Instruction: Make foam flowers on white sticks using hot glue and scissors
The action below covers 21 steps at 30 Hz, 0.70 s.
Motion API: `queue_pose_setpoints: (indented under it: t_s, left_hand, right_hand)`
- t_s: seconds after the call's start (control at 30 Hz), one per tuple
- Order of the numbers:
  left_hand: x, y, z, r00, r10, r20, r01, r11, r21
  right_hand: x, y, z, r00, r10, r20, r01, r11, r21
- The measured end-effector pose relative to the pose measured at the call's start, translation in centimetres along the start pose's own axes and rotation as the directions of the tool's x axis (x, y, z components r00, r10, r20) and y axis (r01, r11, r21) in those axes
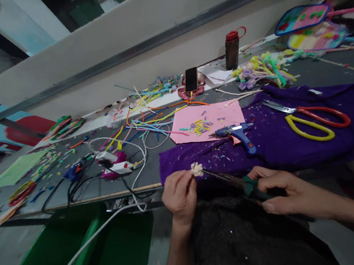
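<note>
Down at the table's near edge, the left hand (180, 194) pinches a small cream flower piece (196, 169) between its fingertips. Meanwhile the right hand (283, 192) is closed around the green handles of a pair of scissors (231, 180), whose blade tips seem to touch the piece, over the purple cloth (294, 144).

We are seeing a blue glue gun (240, 134) lying on purple cloth (294, 139) beside red-and-yellow scissors (314, 122), a pink sheet (223, 116), a phone (191, 79), and a bottle (232, 49) standing behind.
</note>
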<state>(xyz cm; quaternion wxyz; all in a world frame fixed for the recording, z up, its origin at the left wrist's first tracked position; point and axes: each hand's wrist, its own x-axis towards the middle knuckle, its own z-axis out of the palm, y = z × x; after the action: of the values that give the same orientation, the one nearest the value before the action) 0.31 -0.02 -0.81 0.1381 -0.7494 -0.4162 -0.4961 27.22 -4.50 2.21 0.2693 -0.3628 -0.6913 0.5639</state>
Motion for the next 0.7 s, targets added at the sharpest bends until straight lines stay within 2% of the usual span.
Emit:
queue_pose_setpoints:
  t_s: [0.33, 0.7]
  left_hand:
    - [0.1, 0.0, 0.0, 1.0, 0.008, -0.002, -0.008, 1.0, 0.003]
    - [0.0, -0.2, -0.1, 0.998, 0.007, 0.059, -0.006, 1.0, -0.013]
  right_hand:
    - [0.1, 0.2, 0.1, 1.0, -0.004, 0.002, 0.004, 0.999, -0.033]
    - [0.0, -1.7, -2.2, 0.994, 0.035, 0.103, -0.01, 0.972, -0.236]
